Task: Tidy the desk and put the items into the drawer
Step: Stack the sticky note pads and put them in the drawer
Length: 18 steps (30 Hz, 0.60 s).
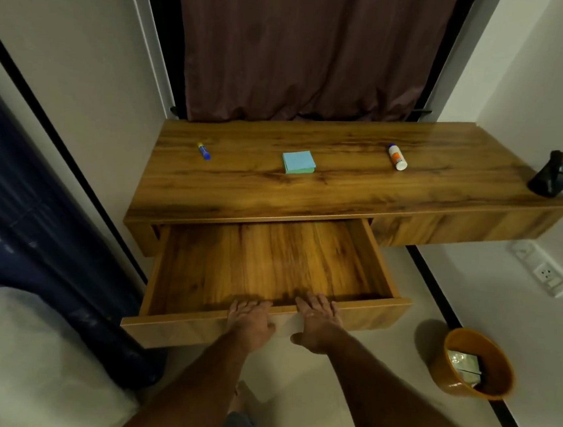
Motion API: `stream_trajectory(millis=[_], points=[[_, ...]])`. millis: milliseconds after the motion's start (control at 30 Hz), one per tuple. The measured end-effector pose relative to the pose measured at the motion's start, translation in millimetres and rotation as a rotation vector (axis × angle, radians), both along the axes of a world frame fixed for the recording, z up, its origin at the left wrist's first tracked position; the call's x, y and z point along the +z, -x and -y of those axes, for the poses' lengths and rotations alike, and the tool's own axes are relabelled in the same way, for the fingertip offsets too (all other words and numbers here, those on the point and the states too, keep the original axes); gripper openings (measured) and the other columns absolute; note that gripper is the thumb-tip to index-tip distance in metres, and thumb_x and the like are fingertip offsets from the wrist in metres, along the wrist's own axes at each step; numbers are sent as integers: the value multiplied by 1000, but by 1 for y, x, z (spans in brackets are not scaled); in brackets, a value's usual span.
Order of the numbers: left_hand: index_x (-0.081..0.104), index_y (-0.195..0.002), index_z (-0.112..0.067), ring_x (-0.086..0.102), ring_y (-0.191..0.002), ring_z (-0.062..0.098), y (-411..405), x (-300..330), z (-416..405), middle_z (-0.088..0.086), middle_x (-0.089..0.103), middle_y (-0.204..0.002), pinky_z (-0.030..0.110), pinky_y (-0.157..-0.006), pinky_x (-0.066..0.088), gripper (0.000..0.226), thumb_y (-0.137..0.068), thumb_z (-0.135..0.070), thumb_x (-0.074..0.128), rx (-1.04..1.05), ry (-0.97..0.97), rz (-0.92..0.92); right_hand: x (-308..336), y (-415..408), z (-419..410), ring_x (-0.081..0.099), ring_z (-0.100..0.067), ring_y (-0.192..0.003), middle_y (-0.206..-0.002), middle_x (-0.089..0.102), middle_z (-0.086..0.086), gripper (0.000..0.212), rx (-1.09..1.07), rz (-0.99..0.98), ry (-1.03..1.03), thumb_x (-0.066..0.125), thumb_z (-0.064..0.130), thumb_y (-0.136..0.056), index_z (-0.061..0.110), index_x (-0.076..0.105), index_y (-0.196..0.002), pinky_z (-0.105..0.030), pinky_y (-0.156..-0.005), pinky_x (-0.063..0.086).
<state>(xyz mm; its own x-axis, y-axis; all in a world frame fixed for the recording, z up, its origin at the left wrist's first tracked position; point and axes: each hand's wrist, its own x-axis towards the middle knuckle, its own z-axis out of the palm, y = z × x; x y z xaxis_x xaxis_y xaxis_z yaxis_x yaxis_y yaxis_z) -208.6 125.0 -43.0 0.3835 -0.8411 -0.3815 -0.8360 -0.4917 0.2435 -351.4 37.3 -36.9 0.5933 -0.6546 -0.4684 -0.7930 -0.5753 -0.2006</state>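
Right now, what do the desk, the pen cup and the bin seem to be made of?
Desk: wood or wood-look laminate, likely laminate; bold grain, smooth sheen, a light reflection at its far right corner.
Pen cup: probably black metal mesh; its wall looks see-through, though it is dim.
Bin: likely orange plastic; a smooth, glossy one-piece wall with a highlight.
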Motion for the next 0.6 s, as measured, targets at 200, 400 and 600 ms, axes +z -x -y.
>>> stream_trajectory(millis=[200, 400, 600], points=[[55, -131, -24, 42, -132, 26, -5, -1, 21, 7, 53, -139, 48, -111, 24, 69, -94, -66, 13, 155, 7, -84, 11, -13, 13, 13, -29, -148, -159, 23, -6, 67, -30, -43, -25, 32, 64, -94, 26, 30, -149, -52, -119, 7], [58, -122, -25, 52, -120, 22, -27, 10, 72, 2, 62, -124, 43, -102, 34, 60, -96, -63, 19, 165, 147, -110, 14, -27, 53, 46, -26, -127, -135, 55, -6, 59, -149, 55, -25, 34, 63, -93, 24, 50, -133, -45, -105, 34], [62, -114, -28, 59, -106, 20, -66, 24, 143, -2, 67, -110, 32, -84, 46, 44, -93, -59, 39, 166, 276, -254, 29, -62, 108, 50, -27, -123, -136, 53, -7, 55, -283, 168, -41, 53, 47, -91, 24, 44, -141, -38, -102, 43]])
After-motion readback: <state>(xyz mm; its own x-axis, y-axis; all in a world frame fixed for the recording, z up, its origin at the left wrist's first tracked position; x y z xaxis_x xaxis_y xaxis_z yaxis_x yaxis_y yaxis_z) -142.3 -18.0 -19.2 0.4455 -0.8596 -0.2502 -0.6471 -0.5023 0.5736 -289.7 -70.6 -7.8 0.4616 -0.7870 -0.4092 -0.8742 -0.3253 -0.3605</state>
